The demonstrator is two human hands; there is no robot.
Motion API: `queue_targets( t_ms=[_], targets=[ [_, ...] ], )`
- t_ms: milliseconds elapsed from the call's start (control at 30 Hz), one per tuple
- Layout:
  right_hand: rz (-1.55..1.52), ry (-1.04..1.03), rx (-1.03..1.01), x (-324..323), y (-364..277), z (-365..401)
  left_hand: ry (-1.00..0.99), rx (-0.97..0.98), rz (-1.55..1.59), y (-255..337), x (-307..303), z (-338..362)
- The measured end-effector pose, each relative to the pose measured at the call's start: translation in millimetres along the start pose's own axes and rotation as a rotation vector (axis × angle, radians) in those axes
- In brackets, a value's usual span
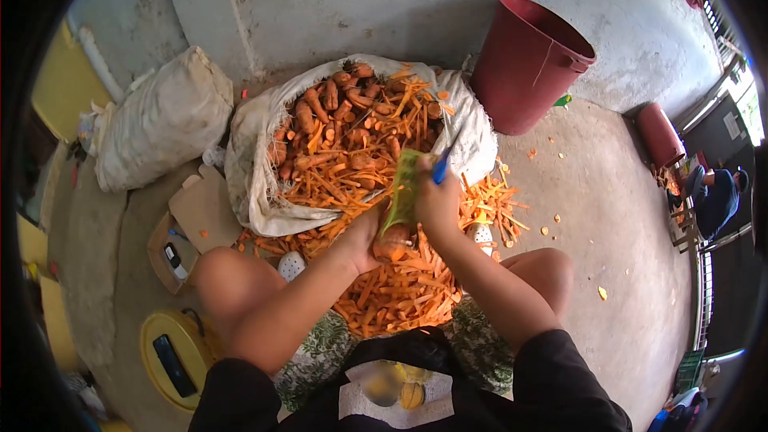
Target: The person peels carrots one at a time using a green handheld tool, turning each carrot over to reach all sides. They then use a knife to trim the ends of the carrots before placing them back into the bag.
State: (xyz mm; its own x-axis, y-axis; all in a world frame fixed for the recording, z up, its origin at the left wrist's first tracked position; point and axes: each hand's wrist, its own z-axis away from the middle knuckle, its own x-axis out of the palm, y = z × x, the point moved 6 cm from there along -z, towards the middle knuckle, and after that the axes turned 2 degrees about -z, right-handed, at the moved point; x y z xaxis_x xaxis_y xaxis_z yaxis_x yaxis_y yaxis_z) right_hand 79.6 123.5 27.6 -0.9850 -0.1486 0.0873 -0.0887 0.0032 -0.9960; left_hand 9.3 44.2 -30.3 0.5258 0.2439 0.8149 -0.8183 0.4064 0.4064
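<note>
My left hand [365,242] is wrapped round a thick orange carrot [390,246], its cut end toward me. A yellow-green grater-like tool [406,188] lies along the carrot, between my two hands. My right hand [438,198] is closed round a knife with a blue handle [440,170], its blade pointing up and away. Behind my hands an open white sack [260,192] holds whole carrots and cut sticks. Below them a heap of orange carrot sticks [400,294] lies between my legs.
A maroon bin [520,72] stands behind at the right, a full white sack [166,120] at the left. A cardboard box [210,212] and a yellow lid with a phone [156,324] are at my left. Another person [714,200] sits far right, near a red container [661,136].
</note>
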Motion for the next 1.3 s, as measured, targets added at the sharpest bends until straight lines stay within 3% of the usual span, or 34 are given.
queue_targets(
  t_ms=[67, 133, 167, 233, 267, 300, 400, 500, 567, 633, 700, 767, 833, 867, 933, 1000, 1100, 1167, 1300],
  targets=[
    [-0.001, -0.021, -0.032, 7, -5, 9, 0.040, 0.009, 0.020, -2, -1, -1],
    [0.390, -0.038, -0.135, 6, 4, 2, 0.121, 0.028, 0.010, -2, 0, 3],
    [0.391, -0.039, -0.130, 4, 9, -3, 0.124, 0.025, 0.012, -2, 0, 6],
    [0.296, 0.106, -0.140, -14, 12, -24, 0.070, -0.093, -0.288, -6, 2, 11],
    [0.390, 0.226, -0.141, -33, 15, -44, 0.115, -0.112, -0.310, -15, 6, 15],
    [0.482, 0.348, -0.140, -56, 17, -65, -0.089, -0.128, -0.412, -21, 14, 17],
    [0.394, 0.444, -0.090, -82, 22, -85, 0.097, -0.173, -0.426, -24, 16, 20],
    [0.114, 0.268, -0.005, -56, 12, -65, 0.084, -0.099, -0.245, -5, 7, 12],
    [0.077, 0.089, 0.047, -22, -10, -29, 0.134, -0.024, -0.184, 4, -7, 6],
    [0.094, -0.009, 0.023, -4, -2, -10, 0.032, -0.024, -0.095, 2, -17, -6],
    [0.231, -0.041, -0.125, 6, 4, 5, 0.080, 0.043, 0.012, 5, -16, -11],
    [0.388, -0.035, -0.140, 5, 5, 5, 0.015, 0.012, -0.152, 4, -13, -5],
    [0.448, 0.000, -0.283, 5, 3, 2, 0.121, -0.014, 0.026, -3, -16, -7],
    [0.449, -0.002, -0.281, 4, 6, -4, 0.123, -0.014, 0.028, -3, -15, -6],
    [0.430, 0.133, -0.115, -16, 10, -26, 0.003, -0.090, -0.388, -5, -5, -4],
    [0.466, 0.319, -0.138, -50, 18, -63, 0.003, -0.149, -0.363, -13, 2, 5],
    [0.377, 0.373, -0.100, -74, 17, -82, 0.065, -0.172, -0.330, -14, 8, 14],
    [0.136, 0.209, 0.032, -48, -9, -50, 0.035, -0.103, -0.265, -3, 8, 14],
    [0.016, -0.024, -0.038, -4, -3, -5, 0.173, 0.012, -0.133, 8, 0, 11]
  ],
)
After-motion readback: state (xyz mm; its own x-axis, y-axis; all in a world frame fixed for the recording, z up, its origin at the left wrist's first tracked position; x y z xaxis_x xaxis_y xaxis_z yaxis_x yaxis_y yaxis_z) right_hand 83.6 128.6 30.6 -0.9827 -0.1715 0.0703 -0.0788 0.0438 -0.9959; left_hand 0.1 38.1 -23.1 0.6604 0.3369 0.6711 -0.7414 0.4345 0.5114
